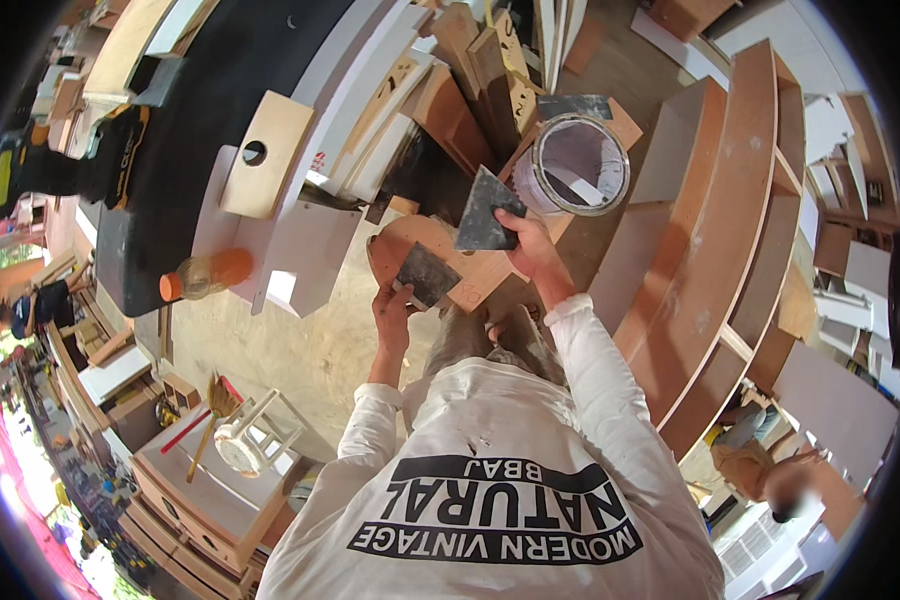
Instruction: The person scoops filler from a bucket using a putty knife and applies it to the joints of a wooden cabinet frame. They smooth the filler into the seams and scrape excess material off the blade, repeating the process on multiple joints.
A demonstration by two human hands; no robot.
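Observation:
My left hand (395, 307) grips a dark, flat scraper plate (429, 274), its face smudged with pale residue. A larger dark plate (486, 214) is pinched between the thumb and fingers of my right hand (529, 244). Beneath both plates lies a light wooden board (487, 277) with a rounded end, bearing pencil marks. Just beyond my right hand stands an open round can (581, 165), smeared with whitish material; a flat piece rests inside it. Another dark flat plate (574, 107) lies behind the can.
Long wooden shelf frames (720, 225) stand at the right. At the left, a black-topped bench (187, 127) bears a cordless drill (67, 161) and an orange-capped bottle (206, 275). A white stool (259, 435) stands lower left. People (41, 304) are farther off on both sides.

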